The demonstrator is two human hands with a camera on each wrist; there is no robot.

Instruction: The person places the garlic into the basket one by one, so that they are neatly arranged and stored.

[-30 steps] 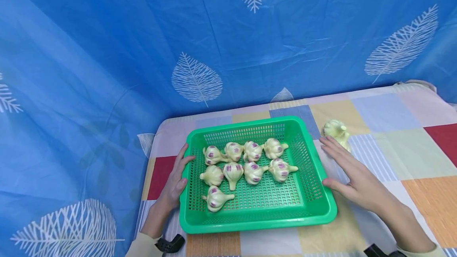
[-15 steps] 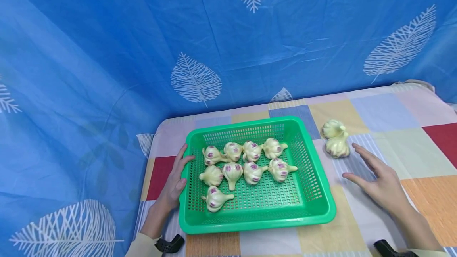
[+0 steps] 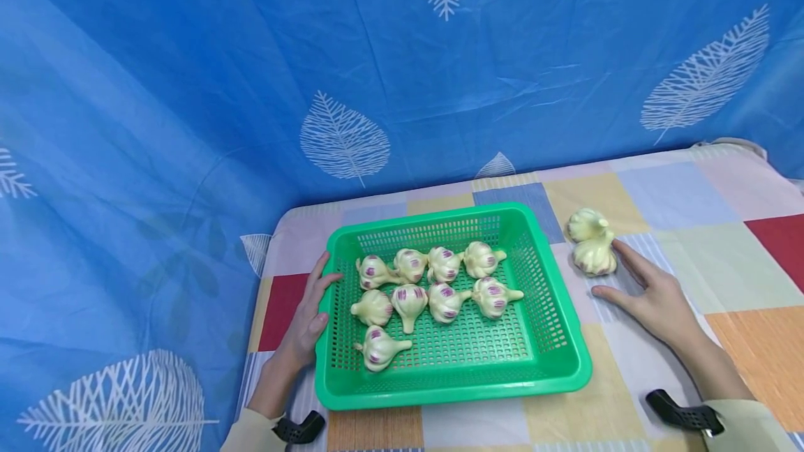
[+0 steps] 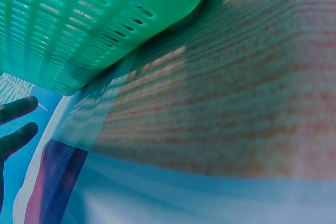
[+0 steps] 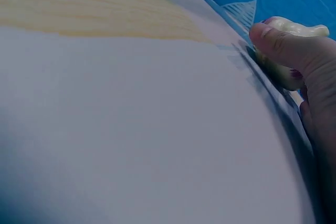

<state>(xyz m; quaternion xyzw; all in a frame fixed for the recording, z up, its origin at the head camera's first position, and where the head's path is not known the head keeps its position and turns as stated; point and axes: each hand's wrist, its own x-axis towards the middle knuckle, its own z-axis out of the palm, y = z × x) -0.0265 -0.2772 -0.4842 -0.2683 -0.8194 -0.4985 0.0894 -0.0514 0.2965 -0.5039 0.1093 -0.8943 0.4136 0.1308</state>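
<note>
A green plastic basket (image 3: 452,397) with slotted walls holds several garlic bulbs (image 3: 410,302), pale with purple streaks, grouped toward its left and back. Along the basket's left side lies my left hand (image 3: 306,323), fingers extended and fingertips at the rim. Two of its fingers (image 4: 18,109) show at the edge of the left wrist view. On the cloth right of the basket, two more garlic bulbs (image 3: 593,258) lie together. My right hand (image 3: 656,302) is beside the nearer one, index fingertip right at its edge and thumb in front; the thumb (image 5: 273,43) overlaps it in the right wrist view.
A patchwork cloth (image 3: 703,264) covers the table. Behind and to the left hangs a blue curtain (image 3: 251,89) with white leaf prints. Each wrist wears a black strap (image 3: 681,413).
My right hand has left the basket's right side, moved right, then come up close to the nearer loose garlic bulb. My left hand and the basket have stayed put.
</note>
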